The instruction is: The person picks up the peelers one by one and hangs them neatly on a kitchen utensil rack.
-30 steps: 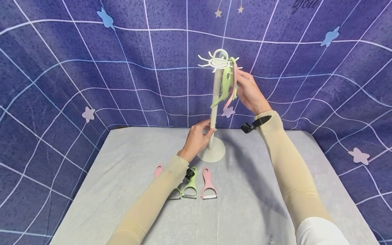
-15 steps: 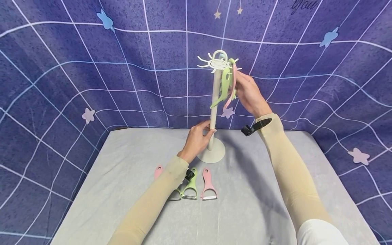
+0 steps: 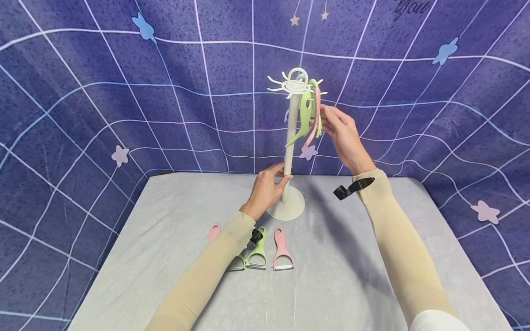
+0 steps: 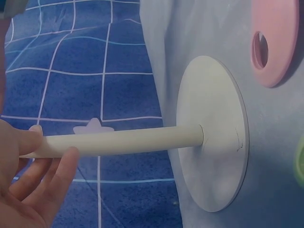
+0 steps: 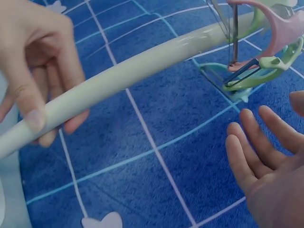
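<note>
A cream stand with a round base (image 3: pixel 286 209) and a ring of white hooks (image 3: pixel 295 86) on top stands on the table. My left hand (image 3: pixel 266 187) grips its pole (image 4: pixel 128 141) low down, thumb and fingers on either side. Vegetable peelers hang from the hooks: a green peeler (image 3: pixel 305 110), a pink peeler (image 3: pixel 317 108) and another green peeler (image 5: pixel 259 80) behind; a blue peeler (image 5: pixel 211 66) shows beyond in the right wrist view. My right hand (image 3: pixel 343 137) is beside them, fingers extended and apart from them in the right wrist view (image 5: pixel 270 166).
In front of the base lie a pink peeler (image 3: pixel 279 239), a green peeler (image 3: pixel 259 250), a second green one partly under my left forearm, and a pink handle (image 3: pixel 214 231). A purple patterned curtain (image 3: pixel 207 110) hangs behind and beside the grey table (image 3: pixel 331 294).
My right hand has let go of the pink peeler at the hooks and drawn away down and to the right. My left hand has stayed on the pole.
</note>
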Available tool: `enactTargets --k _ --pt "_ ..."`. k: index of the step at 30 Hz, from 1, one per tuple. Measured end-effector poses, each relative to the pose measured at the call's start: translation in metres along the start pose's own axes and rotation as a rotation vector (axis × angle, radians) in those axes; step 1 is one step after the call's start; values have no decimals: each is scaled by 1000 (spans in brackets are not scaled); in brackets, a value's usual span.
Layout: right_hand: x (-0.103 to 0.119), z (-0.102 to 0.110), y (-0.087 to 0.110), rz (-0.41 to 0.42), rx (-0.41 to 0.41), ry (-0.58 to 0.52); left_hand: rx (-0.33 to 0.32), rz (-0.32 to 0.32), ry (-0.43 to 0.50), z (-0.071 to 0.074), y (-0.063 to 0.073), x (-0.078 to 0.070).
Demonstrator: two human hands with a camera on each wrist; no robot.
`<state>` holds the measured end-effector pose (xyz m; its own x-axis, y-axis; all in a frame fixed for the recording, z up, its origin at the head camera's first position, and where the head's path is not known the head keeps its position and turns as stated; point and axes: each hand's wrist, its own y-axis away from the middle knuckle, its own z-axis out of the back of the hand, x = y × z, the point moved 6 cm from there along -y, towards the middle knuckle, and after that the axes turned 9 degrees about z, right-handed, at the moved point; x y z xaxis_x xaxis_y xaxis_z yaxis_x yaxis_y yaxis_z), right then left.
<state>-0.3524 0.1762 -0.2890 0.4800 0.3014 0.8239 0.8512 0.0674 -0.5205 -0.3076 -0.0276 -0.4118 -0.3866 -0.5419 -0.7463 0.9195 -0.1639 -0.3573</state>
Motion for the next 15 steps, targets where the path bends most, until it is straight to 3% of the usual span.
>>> enactTargets --k 8,15 --pt "-2 11 24 28 -11 93 6 0 36 -2 0 2" --pt "-3 18 42 34 -9 75 11 6 35 -2 0 3"
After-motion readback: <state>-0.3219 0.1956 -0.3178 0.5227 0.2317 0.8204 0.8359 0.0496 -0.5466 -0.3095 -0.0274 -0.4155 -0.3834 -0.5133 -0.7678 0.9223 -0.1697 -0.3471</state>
